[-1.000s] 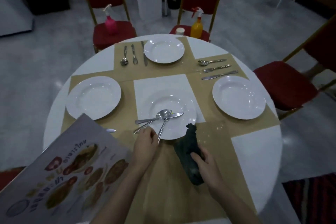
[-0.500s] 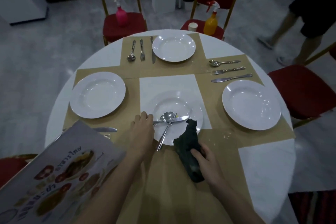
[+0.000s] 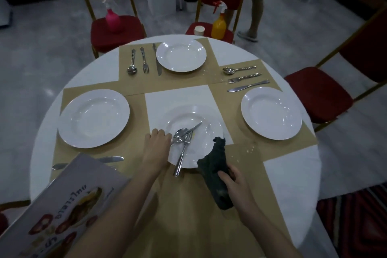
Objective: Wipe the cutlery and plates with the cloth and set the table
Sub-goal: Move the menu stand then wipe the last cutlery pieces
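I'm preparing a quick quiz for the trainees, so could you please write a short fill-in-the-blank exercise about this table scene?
1. The right hand holds a dark ____ beside the near plate.
2. The spoon, fork and knife lie on the near ____.
3. The pink spray bottle stands on a red ____.
4. The table carries ____ white plates.

Missing words: cloth; plate; chair; four

Left hand (image 3: 156,148) has tilted the knife (image 3: 193,128) up.

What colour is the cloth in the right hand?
Dark, near black cloth, gripped by the right hand; head view.
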{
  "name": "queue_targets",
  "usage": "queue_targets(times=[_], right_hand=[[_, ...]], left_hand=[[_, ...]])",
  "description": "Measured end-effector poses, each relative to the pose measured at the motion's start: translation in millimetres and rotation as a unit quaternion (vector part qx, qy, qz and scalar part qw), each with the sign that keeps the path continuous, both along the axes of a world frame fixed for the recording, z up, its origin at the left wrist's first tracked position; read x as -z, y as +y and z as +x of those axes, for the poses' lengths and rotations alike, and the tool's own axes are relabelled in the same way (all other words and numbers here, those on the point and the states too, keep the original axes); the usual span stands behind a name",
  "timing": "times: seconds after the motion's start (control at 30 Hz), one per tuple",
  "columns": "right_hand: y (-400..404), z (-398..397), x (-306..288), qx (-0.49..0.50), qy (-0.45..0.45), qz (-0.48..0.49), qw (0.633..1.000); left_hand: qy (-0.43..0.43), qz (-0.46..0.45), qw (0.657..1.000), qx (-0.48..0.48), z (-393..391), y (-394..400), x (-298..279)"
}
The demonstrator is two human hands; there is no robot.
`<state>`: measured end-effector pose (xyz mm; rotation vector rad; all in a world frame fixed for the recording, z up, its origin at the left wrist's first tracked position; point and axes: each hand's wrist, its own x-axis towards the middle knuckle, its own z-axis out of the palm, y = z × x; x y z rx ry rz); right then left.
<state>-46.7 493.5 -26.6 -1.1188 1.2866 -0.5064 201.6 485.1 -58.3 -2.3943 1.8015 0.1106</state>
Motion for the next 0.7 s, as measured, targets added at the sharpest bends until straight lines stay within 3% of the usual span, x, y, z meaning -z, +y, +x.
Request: queue_targets(times=[0.2, 0.3, 0.33, 0.43, 0.53, 0.57, 0.7], right_hand=[[10, 0, -4, 0.054, -0.022, 0.019, 0.998], [14, 5, -4, 0.094, -0.028, 0.041, 0.994], [15, 8, -5, 0.11, -0.034, 0.057, 0.992], [18, 13, -7, 0.141, -0.054, 0.09, 0.984], [24, 15, -13, 0.126, -0.105, 0.114, 0.98], [24, 17, -13, 0.113, -0.131, 0.127, 0.977], [27, 13, -13, 0.09, -0.141, 0.15, 0.974]], left_hand=[[0.032, -0.018, 0.998, -0.048, -10, 9, -4], [0.178, -0.087, 0.973, -0.116, -24, 19, -17], [0.27, -0.12, 0.945, -0.142, -34, 27, -21], [0.517, -0.175, 0.814, -0.2, -77, 56, -33], [0.622, -0.153, 0.735, -0.222, -117, 87, -42], [0.632, -0.139, 0.73, -0.221, -125, 93, -43], [0.597, -0.119, 0.766, -0.207, -149, 108, -48]])
